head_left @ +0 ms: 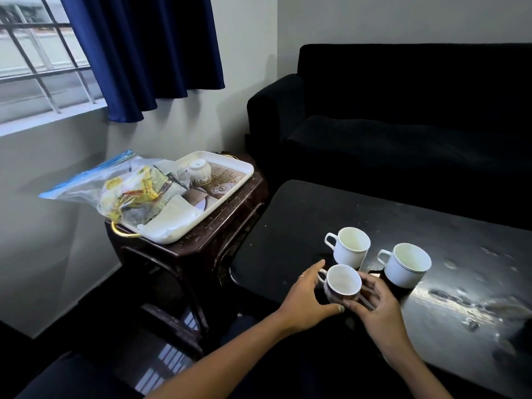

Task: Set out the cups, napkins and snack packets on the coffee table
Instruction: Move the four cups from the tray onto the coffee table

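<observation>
- The small patterned ceramic cup stands upright on the dark glossy coffee table, cradled between both hands.
- The left hand curls round its handle side, thumb reaching under the front of the body; the right hand has fingertips against the opposite wall. Whether either hand grips firmly or merely steadies it, I cannot tell.
- Just beyond the fingers stand two white ceramic cups with thin rim lines, the second off to the right.
- I judge the cup light, rigid, glazed-slick and breakable; take it by the handle or round the body, and set it down gently.
- Well left of the fingers, on a white rectangular tray, wait an overturned patterned cup, white paper napkins and a clear zip bag of snack packets.
</observation>
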A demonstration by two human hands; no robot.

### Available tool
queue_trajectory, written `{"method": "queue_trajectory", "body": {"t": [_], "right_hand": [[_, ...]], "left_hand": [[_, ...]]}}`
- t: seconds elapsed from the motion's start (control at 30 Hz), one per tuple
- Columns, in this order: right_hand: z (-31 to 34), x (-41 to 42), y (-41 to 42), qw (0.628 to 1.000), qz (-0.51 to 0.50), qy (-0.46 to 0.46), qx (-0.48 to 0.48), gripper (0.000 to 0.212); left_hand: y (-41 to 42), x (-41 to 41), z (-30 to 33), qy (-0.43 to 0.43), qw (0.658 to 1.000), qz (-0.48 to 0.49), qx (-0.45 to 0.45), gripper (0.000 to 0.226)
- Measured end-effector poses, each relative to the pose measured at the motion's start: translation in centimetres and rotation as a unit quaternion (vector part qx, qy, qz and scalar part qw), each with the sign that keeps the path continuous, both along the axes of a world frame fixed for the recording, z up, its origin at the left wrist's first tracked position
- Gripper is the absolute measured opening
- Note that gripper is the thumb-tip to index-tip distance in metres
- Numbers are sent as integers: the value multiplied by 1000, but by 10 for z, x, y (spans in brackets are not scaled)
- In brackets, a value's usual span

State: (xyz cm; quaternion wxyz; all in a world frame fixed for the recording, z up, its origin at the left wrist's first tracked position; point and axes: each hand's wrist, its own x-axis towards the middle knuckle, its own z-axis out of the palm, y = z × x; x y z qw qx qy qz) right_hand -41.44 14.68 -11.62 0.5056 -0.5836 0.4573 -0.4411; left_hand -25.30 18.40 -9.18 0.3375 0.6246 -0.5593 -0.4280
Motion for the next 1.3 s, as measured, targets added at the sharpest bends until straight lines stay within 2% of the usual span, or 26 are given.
{"method": "queue_trajectory", "body": {"t": [0.27, 0.53, 0.67, 0.8, 0.97, 1.1, 1.3], "right_hand": [[-4, 3, -2, 1000, -8, 4, -3, 54], [-5, 2, -7, 1000, -6, 19, -13, 57], [-5, 1, -6, 1000, -18, -8, -1, 68], [1, -2, -5, 996, -83, -21, -27, 58], [26, 13, -9, 986, -144, -2, -86, 53], [56, 48, -19, 986, -117, -11, -118, 39], [102, 131, -54, 977, -10, 44, -210, 33]], "left_hand": [[-4, -8, -5, 24, 998, -31, 54, 119], [-8, -12, -4, 21, 998, -27, 44, 115], [-9, -12, 1, -49, 998, -20, 22, 112], [-12, -4, 15, -70, 997, 17, -26, 97], [-24, 26, 40, -87, 989, 50, -111, 61], [-38, 63, 62, -52, 979, 115, -159, 41], [-66, 140, 93, 23, 941, 283, -186, 35]]}}
